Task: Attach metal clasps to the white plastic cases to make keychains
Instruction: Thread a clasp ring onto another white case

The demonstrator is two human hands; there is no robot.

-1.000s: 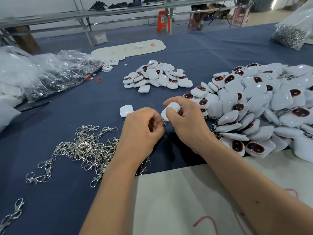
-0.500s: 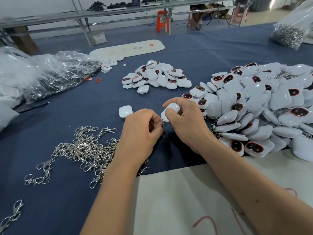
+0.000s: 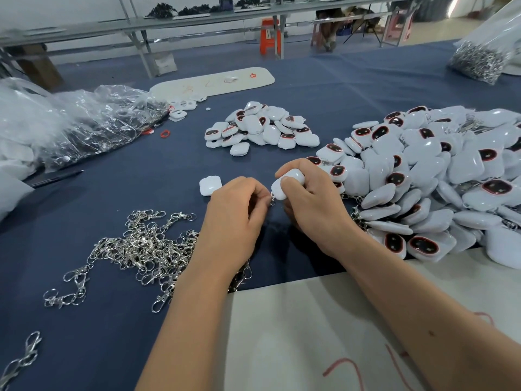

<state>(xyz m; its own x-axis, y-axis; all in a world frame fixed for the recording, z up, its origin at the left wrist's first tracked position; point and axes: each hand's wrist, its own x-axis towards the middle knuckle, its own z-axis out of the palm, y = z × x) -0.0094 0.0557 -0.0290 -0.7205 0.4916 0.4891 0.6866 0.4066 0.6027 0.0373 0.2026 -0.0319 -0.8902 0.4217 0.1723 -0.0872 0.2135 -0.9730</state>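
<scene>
Over the blue cloth-covered worktop (image 3: pixel 112 193), beside the big heap of finished white cases (image 3: pixel 439 179), the right hand (image 3: pixel 313 204) grips one rounded white plastic case (image 3: pixel 287 183). The left hand (image 3: pixel 236 215) pinches a small silver metal clasp (image 3: pixel 272 201) at its lower corner. The tiny ring could slip from that pinch and drop among the loose clasps (image 3: pixel 141 249).

Right hand (image 3: pixel 313 204) grips a white case (image 3: pixel 287 184) — left hand (image 3: pixel 236 218) pinches a metal clasp (image 3: pixel 272 201) at its lower corner.
</scene>
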